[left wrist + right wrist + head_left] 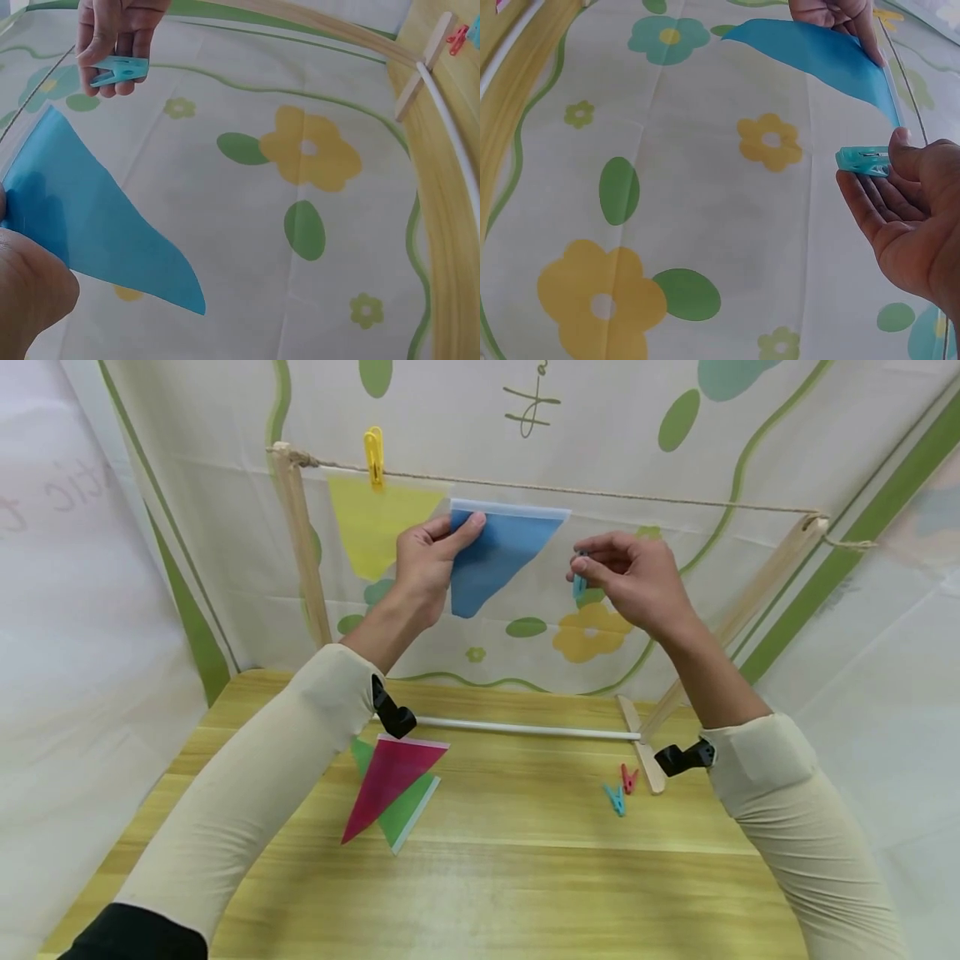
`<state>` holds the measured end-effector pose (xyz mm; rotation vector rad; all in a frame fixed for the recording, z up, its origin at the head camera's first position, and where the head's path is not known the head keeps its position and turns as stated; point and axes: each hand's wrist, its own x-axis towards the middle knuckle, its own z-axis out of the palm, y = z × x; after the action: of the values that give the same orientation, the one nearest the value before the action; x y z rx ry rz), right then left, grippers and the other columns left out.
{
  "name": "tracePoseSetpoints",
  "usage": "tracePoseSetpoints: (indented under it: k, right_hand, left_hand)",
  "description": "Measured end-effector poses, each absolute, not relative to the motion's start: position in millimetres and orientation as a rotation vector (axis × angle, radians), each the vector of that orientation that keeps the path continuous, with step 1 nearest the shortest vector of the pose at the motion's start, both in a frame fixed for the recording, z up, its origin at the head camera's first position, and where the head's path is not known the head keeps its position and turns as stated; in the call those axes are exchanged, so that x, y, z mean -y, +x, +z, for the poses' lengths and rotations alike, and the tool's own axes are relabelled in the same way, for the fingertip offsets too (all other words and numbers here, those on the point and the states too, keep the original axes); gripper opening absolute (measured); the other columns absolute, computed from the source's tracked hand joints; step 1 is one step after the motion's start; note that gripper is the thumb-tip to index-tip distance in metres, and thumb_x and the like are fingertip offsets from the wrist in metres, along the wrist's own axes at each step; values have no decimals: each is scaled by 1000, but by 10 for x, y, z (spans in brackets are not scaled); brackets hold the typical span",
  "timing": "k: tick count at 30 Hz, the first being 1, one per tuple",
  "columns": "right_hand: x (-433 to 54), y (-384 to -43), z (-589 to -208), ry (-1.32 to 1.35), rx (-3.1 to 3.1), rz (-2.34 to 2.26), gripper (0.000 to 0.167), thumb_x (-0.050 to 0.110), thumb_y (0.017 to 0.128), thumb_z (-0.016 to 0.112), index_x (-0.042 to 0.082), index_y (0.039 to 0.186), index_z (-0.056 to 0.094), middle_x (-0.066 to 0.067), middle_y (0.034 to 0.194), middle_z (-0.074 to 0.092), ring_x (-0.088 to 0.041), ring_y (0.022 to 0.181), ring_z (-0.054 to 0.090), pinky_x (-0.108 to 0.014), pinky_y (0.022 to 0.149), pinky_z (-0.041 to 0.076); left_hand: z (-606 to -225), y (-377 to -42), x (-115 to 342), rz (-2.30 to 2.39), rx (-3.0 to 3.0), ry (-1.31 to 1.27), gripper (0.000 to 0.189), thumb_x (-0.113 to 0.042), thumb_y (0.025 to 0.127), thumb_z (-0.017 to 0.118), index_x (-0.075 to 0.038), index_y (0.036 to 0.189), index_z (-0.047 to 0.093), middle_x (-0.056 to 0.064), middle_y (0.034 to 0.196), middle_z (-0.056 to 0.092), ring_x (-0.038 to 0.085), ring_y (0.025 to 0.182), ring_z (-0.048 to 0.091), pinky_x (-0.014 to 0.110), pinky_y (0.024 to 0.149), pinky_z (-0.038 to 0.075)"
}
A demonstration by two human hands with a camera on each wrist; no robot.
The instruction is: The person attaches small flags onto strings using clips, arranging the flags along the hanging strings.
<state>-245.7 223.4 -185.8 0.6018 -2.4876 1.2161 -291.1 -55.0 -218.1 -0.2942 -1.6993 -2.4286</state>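
My left hand (429, 560) pinches a blue pennant flag (498, 556) by its upper left corner, thumb in front. The flag's white top edge lies just below the twine (600, 493), and its lower tip bends to one side. To the right, my right hand (637, 572) holds a light-blue clothespin (864, 160) between thumb and fingers, apart from the flag. A yellow pennant flag (375, 518) hangs from the twine at the left under a yellow clothespin (374, 456), partly behind my left hand.
Wooden posts (303, 543) hold the twine at both ends, joined low down by a white rod (525, 727). On the table (525, 893) a magenta flag (393, 781) overlaps a green flag (412, 810). A red clothespin (628, 778) and a blue clothespin (616, 800) lie near the right foot.
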Motion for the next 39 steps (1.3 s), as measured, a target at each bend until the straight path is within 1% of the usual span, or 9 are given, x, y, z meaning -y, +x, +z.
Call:
tracePoseSetpoints:
  k: [4,8,11,17,21,27,33,39]
  right_hand:
    - [-2226,-2432,-1795,612,2482,1236,30,20,112,74,1,135,78,9,103,84,2,92,80,-15,89,64]
    - [-2212,-2411,-1731,633,2469,1241,30,19,111,75,-1,133,78,10,101,84,1,91,80,-15,89,64]
    - [-2199,-2397,-1691,659,2454,1245,28,17,111,76,-2,131,78,11,98,84,-1,91,81,-16,89,64]
    - [-2148,-2376,-1605,714,2397,1319,23,12,109,76,-1,128,80,6,98,85,-5,90,83,-18,87,66]
    - [-2093,-2385,-1528,758,2338,1359,19,7,108,76,-2,125,81,4,100,86,-8,89,83,-21,86,67]
    - [-2034,-2403,-1429,782,2287,1379,21,8,109,76,-5,125,80,2,101,86,-9,91,84,-21,86,68]
    - [-1993,-2426,-1359,804,2235,1438,22,6,108,76,-6,126,79,1,101,86,-11,90,84,-21,86,67]
    - [-1913,-2443,-1265,775,2217,1432,20,9,108,77,-1,125,81,3,102,85,-10,91,84,-21,87,67]
  left_hand:
    - [-2142,-2914,533,-2430,1692,-294,31,-25,103,86,-5,127,85,9,139,79,22,140,69,43,126,52]
    - [-2110,-2920,522,-2428,1689,-280,30,-27,103,87,-5,123,86,7,136,80,21,139,69,43,126,52]
    - [-2093,-2924,512,-2433,1690,-266,30,-28,103,87,-5,123,86,7,137,80,22,139,70,45,128,52]
    - [-2085,-2927,501,-2441,1684,-258,31,-27,103,86,-3,122,86,8,136,80,22,138,70,45,128,52]
    - [-2073,-2930,506,-2443,1682,-252,31,-28,102,87,-4,122,86,8,137,80,22,138,70,45,128,52]
    - [-2056,-2939,521,-2448,1671,-255,30,-27,102,88,-6,123,87,8,138,81,22,138,71,43,128,52]
    - [-2057,-2939,521,-2454,1657,-282,27,-25,102,87,-6,121,87,10,134,82,22,137,73,42,125,54]
    - [-2054,-2940,508,-2448,1667,-300,28,-25,103,86,-6,123,87,8,135,81,23,137,73,41,125,55]
